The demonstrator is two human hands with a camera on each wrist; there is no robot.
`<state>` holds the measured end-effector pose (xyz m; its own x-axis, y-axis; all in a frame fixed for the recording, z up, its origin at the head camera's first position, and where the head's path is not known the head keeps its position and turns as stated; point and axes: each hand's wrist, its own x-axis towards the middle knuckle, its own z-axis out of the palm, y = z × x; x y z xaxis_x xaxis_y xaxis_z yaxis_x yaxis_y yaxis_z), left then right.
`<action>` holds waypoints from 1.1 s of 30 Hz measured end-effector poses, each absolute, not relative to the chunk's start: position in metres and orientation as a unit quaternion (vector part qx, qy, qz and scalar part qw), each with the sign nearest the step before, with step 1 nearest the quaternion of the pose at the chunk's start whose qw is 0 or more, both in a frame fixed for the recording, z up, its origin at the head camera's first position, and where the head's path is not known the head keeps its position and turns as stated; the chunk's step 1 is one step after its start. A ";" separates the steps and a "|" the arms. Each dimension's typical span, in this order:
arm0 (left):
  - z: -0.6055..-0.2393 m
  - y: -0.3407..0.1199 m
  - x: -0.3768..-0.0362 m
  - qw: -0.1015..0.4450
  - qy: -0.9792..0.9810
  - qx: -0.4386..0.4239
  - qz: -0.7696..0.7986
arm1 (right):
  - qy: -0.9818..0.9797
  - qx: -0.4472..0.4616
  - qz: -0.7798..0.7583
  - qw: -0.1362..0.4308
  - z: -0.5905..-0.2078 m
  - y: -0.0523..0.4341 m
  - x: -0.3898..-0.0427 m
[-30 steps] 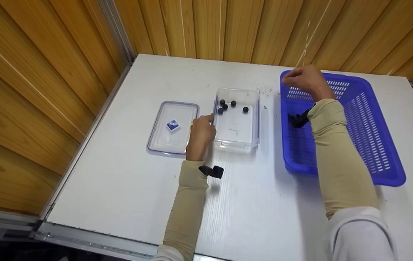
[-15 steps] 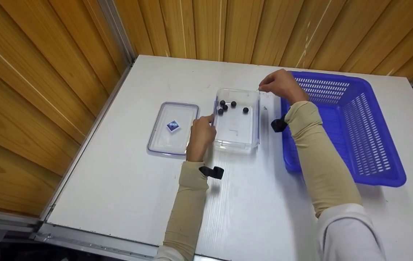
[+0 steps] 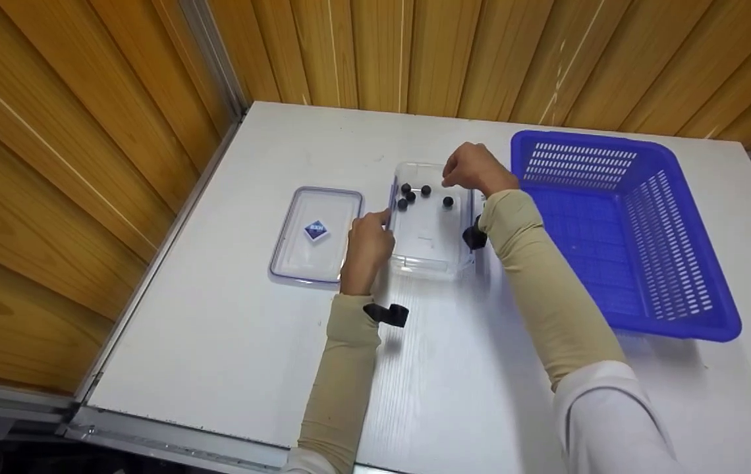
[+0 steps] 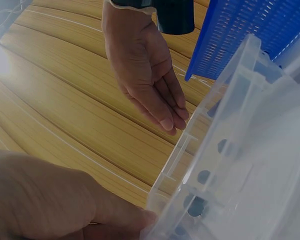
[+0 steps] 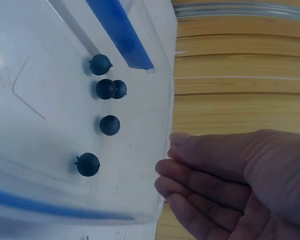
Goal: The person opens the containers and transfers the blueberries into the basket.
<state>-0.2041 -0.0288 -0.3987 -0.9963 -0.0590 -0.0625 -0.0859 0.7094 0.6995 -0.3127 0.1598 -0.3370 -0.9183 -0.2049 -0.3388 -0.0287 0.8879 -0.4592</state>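
A clear plastic box [image 3: 425,245] with blue strips along its long sides stands on the table. Inside lie several small black balls [image 3: 426,190], most of them towards the far left. My left hand [image 3: 369,247] holds the box by its left side; in the left wrist view a fingertip sits right at the wall. Over the far right corner of the box is my right hand [image 3: 477,168], fingers loosely bent and pointing down. The right wrist view shows thumb and fingertips close together, with nothing visible between them, beside the balls [image 5: 109,125].
A clear lid [image 3: 296,257] with a small blue-and-white diamond label [image 3: 315,230] lies left of the box. To the right stands a blue perforated basket [image 3: 626,331]. Wood-panelled walls [image 3: 362,52] close off the back and left of the white table [image 3: 217,355].
My right hand has moved left from above the basket to over the far right corner of the box. The left hand, box, balls and lid have stayed in place.
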 end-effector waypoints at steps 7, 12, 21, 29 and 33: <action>-0.399 -0.029 -0.204 0.011 0.929 -0.032 0.370 | 0.955 -0.055 -0.181 0.226 -0.344 0.146 -0.316; -0.398 -0.029 -0.205 0.005 0.930 -0.029 0.366 | 0.968 -0.051 -0.145 0.200 -0.352 0.139 -0.316; -0.398 -0.028 -0.204 0.021 0.928 -0.037 0.370 | 0.983 -0.054 -0.087 0.155 -0.367 0.133 -0.315; -0.399 -0.029 -0.205 0.024 0.928 -0.033 0.370 | 0.985 -0.072 -0.078 0.136 -0.374 0.132 -0.317; -0.398 -0.029 -0.205 0.023 0.929 -0.034 0.368 | 0.989 -0.071 -0.069 0.111 -0.377 0.130 -0.319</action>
